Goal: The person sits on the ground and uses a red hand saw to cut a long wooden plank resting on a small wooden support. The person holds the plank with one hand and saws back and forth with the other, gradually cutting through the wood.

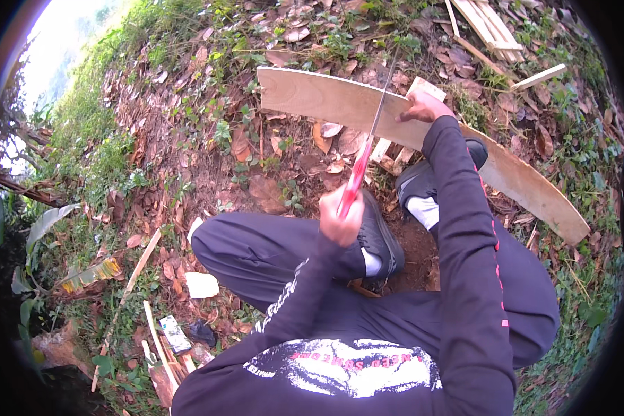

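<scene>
A long thin wooden board (312, 91) lies across in front of me, bowed in this view. My left hand (341, 216) is closed around the red handle of a handsaw (377, 114). Its narrow blade points away from me and crosses the board's far edge left of my other hand. My right hand (426, 109) grips the board near its middle, thumb and fingers at the near side. Under the board, beside my dark shoes (380, 239), small wood pieces (383, 149) show; what exactly props the board is partly hidden.
Slats (489, 28) are stacked at the far right, with a loose stick (539, 77) close by. Left of my knee lie a long thin stick (140, 267), a pale wood block (202, 285) and a small rectangular item (175, 334). Leaves and weeds cover the sloping ground.
</scene>
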Demonstrator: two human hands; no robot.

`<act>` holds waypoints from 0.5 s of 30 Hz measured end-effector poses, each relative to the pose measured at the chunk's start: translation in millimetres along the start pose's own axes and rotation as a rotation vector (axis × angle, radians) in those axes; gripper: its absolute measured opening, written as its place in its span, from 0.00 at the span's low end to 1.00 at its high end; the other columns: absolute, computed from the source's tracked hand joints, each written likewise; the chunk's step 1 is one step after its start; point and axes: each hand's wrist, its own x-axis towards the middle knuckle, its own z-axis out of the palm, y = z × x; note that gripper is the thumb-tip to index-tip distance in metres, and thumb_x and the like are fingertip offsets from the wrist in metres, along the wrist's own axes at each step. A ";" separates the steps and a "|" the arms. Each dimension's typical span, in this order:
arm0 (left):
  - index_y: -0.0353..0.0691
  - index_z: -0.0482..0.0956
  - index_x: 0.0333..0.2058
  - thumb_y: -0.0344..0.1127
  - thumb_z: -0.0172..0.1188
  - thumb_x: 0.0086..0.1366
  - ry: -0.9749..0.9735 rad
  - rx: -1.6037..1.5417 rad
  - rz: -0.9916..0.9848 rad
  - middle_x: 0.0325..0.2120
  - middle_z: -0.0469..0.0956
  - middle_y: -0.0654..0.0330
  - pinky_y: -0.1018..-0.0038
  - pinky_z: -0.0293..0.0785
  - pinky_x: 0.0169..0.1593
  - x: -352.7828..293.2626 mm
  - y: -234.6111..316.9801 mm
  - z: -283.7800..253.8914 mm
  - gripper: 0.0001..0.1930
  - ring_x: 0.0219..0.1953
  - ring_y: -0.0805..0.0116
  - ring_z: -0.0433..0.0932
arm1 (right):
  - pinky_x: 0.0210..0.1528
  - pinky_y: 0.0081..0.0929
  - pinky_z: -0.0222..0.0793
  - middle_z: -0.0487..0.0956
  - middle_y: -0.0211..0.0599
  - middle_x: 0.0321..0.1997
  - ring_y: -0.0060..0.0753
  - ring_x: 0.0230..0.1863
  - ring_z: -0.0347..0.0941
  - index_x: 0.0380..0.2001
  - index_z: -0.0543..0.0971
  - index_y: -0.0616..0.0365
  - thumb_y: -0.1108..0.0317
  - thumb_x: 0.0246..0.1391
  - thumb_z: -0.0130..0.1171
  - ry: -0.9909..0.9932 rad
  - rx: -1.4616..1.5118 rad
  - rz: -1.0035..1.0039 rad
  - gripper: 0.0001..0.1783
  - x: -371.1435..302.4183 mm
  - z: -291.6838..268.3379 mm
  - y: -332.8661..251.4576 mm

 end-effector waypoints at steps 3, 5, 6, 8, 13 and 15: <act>0.29 0.76 0.26 0.20 0.52 0.57 -0.018 0.070 -0.019 0.16 0.72 0.64 0.78 0.63 0.22 3.7 14.8 -14.5 0.04 0.20 0.81 0.69 | 0.40 0.37 0.69 0.78 0.50 0.30 0.46 0.36 0.76 0.28 0.78 0.65 0.48 0.34 0.71 0.096 -0.058 -0.005 0.29 4.4 12.6 -15.1; 0.32 0.72 0.20 0.22 0.51 0.53 -0.079 -0.083 0.010 0.11 0.66 0.68 0.79 0.57 0.19 25.6 31.2 -14.6 0.05 0.14 0.81 0.63 | 0.38 0.37 0.68 0.78 0.50 0.29 0.44 0.34 0.76 0.28 0.78 0.64 0.48 0.34 0.71 0.077 -0.055 0.013 0.28 6.7 12.7 -17.1; 0.33 0.72 0.20 0.23 0.51 0.53 -0.084 -0.041 0.063 0.11 0.66 0.67 0.79 0.56 0.19 32.7 18.8 -16.8 0.04 0.14 0.82 0.63 | 0.37 0.37 0.68 0.78 0.49 0.28 0.44 0.33 0.76 0.28 0.79 0.63 0.48 0.34 0.71 0.041 -0.051 0.009 0.28 2.7 5.6 -15.8; 0.33 0.73 0.23 0.23 0.51 0.53 -0.081 -0.113 -0.056 0.12 0.67 0.68 0.80 0.57 0.20 47.3 11.9 -24.5 0.03 0.15 0.82 0.62 | 0.35 0.38 0.67 0.78 0.47 0.26 0.42 0.30 0.75 0.27 0.78 0.64 0.49 0.35 0.71 0.026 0.024 -0.039 0.27 4.1 2.8 -7.5; 0.31 0.75 0.26 0.23 0.52 0.54 -0.060 0.038 -0.007 0.15 0.68 0.68 0.82 0.59 0.23 3.9 12.8 -20.5 0.03 0.19 0.82 0.64 | 0.40 0.38 0.68 0.78 0.49 0.31 0.44 0.35 0.76 0.30 0.77 0.65 0.49 0.35 0.71 -0.029 -0.041 -0.014 0.29 7.2 -0.1 -16.5; 0.29 0.75 0.27 0.21 0.50 0.54 -0.092 -0.023 -0.131 0.16 0.69 0.64 0.80 0.60 0.24 -18.8 21.2 -32.8 0.04 0.19 0.81 0.65 | 0.48 0.38 0.70 0.80 0.50 0.40 0.48 0.43 0.77 0.38 0.79 0.62 0.48 0.35 0.71 -0.103 -0.035 0.011 0.32 8.3 4.7 -20.7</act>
